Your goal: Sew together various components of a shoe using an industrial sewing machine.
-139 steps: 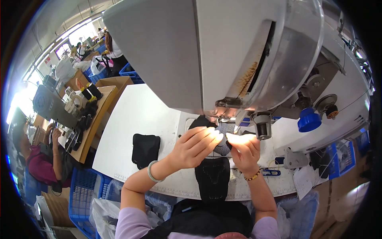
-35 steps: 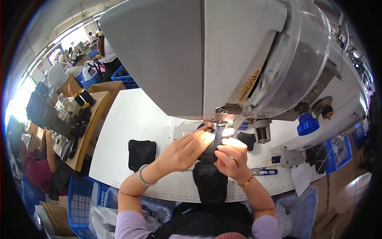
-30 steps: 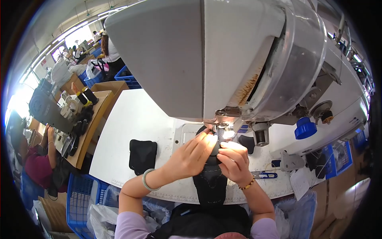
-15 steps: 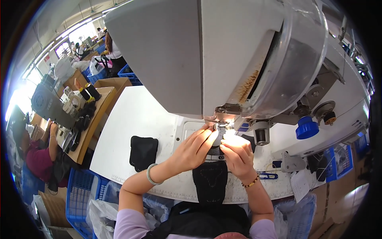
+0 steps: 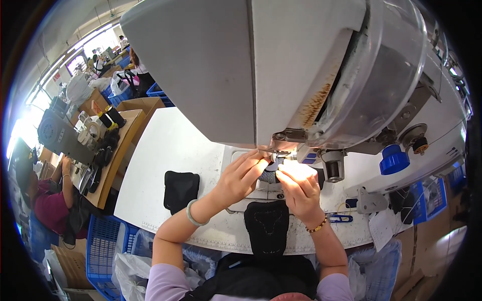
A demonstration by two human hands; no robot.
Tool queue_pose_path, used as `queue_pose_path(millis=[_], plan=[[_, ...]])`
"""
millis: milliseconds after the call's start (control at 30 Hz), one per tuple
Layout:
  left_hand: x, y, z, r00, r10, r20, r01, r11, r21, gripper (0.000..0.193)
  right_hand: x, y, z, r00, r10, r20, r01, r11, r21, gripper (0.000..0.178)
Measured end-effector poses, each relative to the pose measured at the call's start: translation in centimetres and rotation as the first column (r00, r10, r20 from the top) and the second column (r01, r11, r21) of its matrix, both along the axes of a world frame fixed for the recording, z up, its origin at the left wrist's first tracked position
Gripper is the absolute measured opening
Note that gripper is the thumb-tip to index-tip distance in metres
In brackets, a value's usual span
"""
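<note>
Under the lit needle area of a large white sewing machine [image 5: 296, 65], a small dark grey fabric piece [image 5: 269, 176] lies between my hands. My left hand [image 5: 240, 176] has its fingers closed at the piece's left edge, close by the presser foot [image 5: 279, 156]. From the right, my right hand [image 5: 301, 191] pinches the piece's other side, its fingertips bright in the lamp light. The needle itself cannot be made out. Nearer to me, a black padded piece [image 5: 266, 228] with light stitch lines lies over the table's front edge. A second black padded piece [image 5: 181, 191] rests left of my forearm.
Blue thread snips [image 5: 341, 218] lie right of my wrist, near a paper sheet [image 5: 381, 230]. A blue knob [image 5: 394, 159] hangs from the machine. Blue baskets [image 5: 103, 251] stand at lower left. A co-worker in a maroon top [image 5: 52, 206] sits at a neighbouring machine.
The grey fabric piece has shifted away from me, toward the presser foot, with both hands still at it. The view has tilted slightly.
</note>
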State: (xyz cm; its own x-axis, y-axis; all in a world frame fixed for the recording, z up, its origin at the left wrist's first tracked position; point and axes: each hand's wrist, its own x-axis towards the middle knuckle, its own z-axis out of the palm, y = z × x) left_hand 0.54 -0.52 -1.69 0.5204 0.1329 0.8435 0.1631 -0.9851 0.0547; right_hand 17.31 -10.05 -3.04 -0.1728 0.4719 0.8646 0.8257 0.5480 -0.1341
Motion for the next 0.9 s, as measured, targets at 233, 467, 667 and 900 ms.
queue_pose_path(millis=[233, 467, 667, 900], plan=[[-0.1, 0.4, -0.6, 0.999, 0.035, 0.007, -0.035, 0.995, -0.098, 0.036, -0.4, 0.2, -0.4, 0.994, -0.110, -0.010, 0.110, 0.993, 0.043, 0.025], [-2.7, 5.6, -3.4, 0.876, -0.196, 0.440, 0.480, 0.431, -0.764, 0.031, -0.9, 0.1, -0.4, 0.984, -0.179, -0.015, 0.179, 0.984, 0.008, 0.026], [-0.4, 7.3, 0.2, 0.964, -0.112, -0.239, -0.118, 0.626, -0.770, 0.030, -0.5, 0.3, -0.4, 0.981, -0.186, -0.051, 0.187, 0.982, 0.004, 0.024], [0.2, 7.2, 1.2, 0.962, -0.167, 0.215, 0.205, -0.078, -0.976, 0.028, -0.5, 0.3, -0.2, 0.988, -0.140, -0.071, 0.140, 0.990, -0.010, 0.025]])
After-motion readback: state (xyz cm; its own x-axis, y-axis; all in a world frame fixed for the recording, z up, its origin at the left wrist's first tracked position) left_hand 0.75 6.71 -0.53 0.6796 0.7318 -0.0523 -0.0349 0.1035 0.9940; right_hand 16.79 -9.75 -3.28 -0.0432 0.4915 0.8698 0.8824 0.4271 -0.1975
